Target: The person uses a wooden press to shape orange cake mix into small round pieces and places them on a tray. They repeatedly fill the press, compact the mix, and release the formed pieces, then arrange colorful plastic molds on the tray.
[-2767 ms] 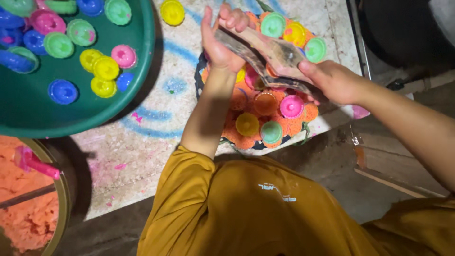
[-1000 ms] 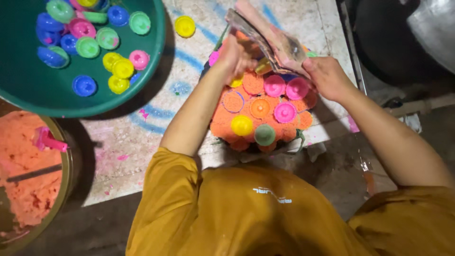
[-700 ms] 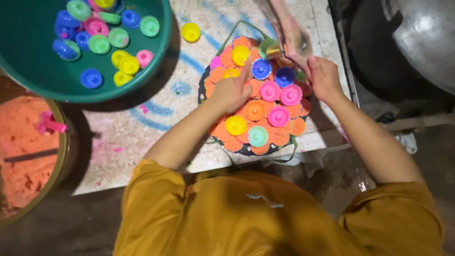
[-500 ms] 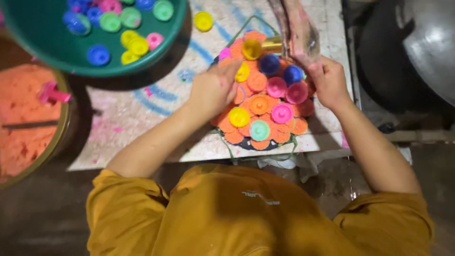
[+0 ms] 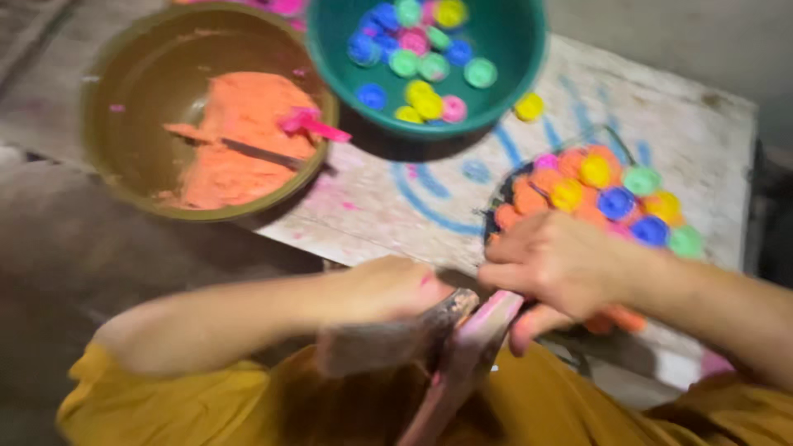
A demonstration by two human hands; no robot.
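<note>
Hands meet at the table edge: left hand (image 5: 388, 291) and right hand (image 5: 555, 266) both curl closed on a clear plastic bag (image 5: 450, 355) hanging blurred below, just beside a tray of colourful caps (image 5: 607, 194).

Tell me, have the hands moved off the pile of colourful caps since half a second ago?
Yes. Both the left hand and right hand pulled back from the cap pile toward the body, at the table's near edge.
</note>
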